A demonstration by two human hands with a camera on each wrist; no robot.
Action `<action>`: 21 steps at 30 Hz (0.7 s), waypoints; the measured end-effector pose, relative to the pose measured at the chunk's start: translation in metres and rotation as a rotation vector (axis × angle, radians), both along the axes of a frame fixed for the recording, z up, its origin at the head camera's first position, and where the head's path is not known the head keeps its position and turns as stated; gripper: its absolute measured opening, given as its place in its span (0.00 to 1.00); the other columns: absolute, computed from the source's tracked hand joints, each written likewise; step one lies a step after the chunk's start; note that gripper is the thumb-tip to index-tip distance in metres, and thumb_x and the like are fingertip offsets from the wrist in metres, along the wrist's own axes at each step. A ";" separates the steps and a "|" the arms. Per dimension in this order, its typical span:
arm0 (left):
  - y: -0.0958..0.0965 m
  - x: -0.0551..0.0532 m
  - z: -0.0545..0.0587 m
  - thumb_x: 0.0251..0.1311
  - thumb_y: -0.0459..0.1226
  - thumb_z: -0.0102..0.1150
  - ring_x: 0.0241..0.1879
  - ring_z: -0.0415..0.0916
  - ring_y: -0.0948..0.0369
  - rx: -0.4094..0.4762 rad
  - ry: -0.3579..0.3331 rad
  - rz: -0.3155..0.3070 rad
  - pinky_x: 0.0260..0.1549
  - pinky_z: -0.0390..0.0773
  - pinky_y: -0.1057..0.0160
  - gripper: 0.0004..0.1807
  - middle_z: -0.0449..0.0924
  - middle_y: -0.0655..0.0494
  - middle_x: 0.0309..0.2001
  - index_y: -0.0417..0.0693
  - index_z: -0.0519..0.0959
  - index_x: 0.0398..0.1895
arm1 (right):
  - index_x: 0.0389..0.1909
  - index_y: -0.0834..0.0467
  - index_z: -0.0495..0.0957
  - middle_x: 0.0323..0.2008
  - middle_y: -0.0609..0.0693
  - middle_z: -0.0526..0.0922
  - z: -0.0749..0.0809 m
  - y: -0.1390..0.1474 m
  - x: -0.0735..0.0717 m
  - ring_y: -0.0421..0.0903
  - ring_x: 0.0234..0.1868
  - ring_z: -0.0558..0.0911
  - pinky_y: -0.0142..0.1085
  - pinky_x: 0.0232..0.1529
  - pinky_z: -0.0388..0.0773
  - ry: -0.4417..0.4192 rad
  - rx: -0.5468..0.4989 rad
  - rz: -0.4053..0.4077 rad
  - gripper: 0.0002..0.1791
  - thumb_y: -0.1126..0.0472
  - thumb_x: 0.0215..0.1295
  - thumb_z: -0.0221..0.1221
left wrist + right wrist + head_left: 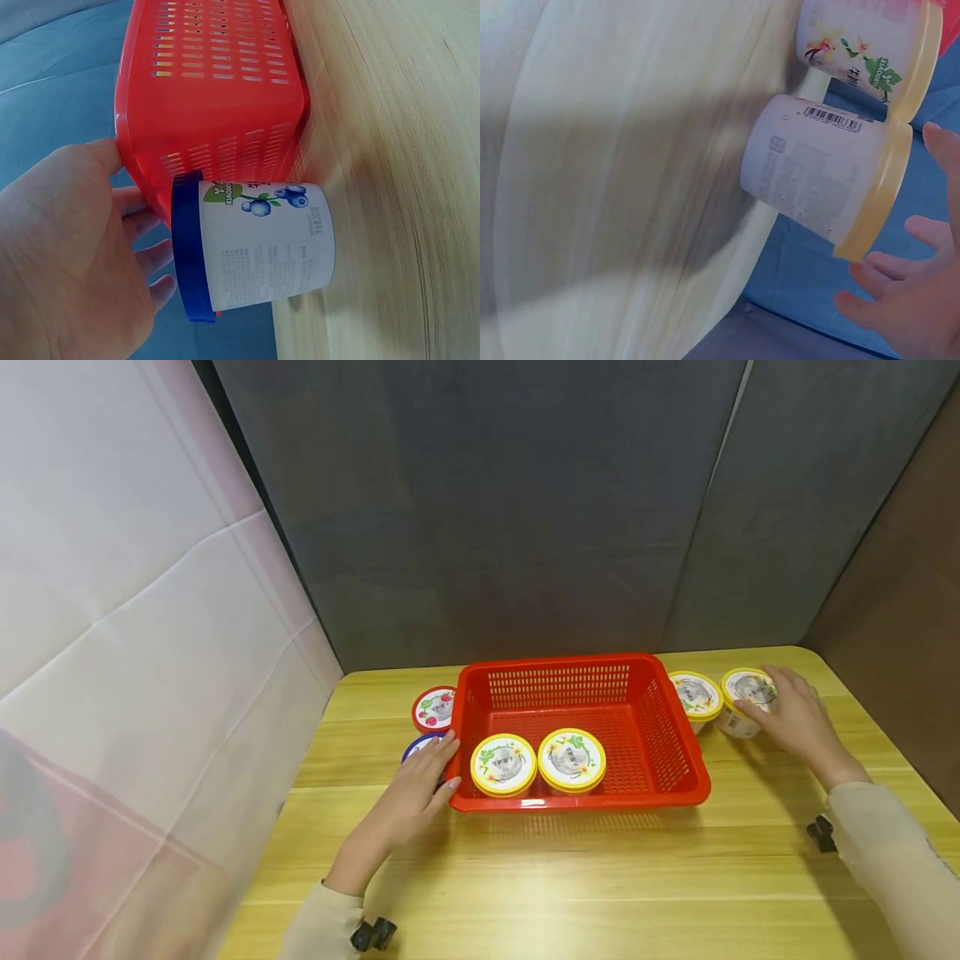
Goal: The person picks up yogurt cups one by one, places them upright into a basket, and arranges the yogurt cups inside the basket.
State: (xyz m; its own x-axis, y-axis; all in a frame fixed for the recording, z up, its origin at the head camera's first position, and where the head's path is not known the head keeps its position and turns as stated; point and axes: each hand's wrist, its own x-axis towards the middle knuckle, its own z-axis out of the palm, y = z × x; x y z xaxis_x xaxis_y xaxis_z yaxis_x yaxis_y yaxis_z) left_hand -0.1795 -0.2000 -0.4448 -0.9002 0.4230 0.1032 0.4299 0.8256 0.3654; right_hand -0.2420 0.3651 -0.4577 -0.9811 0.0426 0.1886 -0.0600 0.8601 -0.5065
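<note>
Just left of the loosely spread right hand (801,718), the outer yellow-lidded round white tub (748,687) stands upright on the wooden tabletop (600,877). The left hand (411,795), fingers extended, touches the red plastic basket (555,662).

Four yellow-lidded tubs (572,762), one red-lidded tub (433,709) and one blue-lidded tub (262,247) make six. One red basket (630,802) holds two of the yellow four, and two stand on the one bench (562,893). There is one left hand (408,802) and one right hand (801,718).
</note>
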 end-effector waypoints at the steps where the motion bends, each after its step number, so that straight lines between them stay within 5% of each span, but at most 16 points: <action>1: 0.000 0.000 0.000 0.73 0.50 0.48 0.79 0.51 0.50 0.001 0.000 0.000 0.76 0.55 0.43 0.34 0.53 0.57 0.79 0.52 0.56 0.78 | 0.76 0.67 0.48 0.72 0.78 0.49 -0.001 0.001 0.000 0.79 0.70 0.52 0.75 0.64 0.49 -0.005 -0.001 -0.001 0.47 0.41 0.70 0.56; 21: 0.001 0.001 0.001 0.73 0.51 0.48 0.79 0.50 0.50 0.002 -0.017 0.007 0.76 0.56 0.43 0.34 0.51 0.58 0.80 0.54 0.55 0.78 | 0.77 0.68 0.38 0.72 0.79 0.50 -0.011 0.005 0.001 0.80 0.66 0.56 0.76 0.60 0.53 -0.042 -0.043 -0.013 0.56 0.39 0.66 0.59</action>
State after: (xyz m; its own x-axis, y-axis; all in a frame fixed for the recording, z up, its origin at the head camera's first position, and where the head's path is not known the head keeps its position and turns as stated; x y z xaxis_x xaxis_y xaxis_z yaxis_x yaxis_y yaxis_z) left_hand -0.1783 -0.1993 -0.4433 -0.9049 0.4161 0.0890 0.4175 0.8279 0.3745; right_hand -0.2410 0.3698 -0.4688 -0.9875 0.0625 0.1448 -0.0269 0.8381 -0.5448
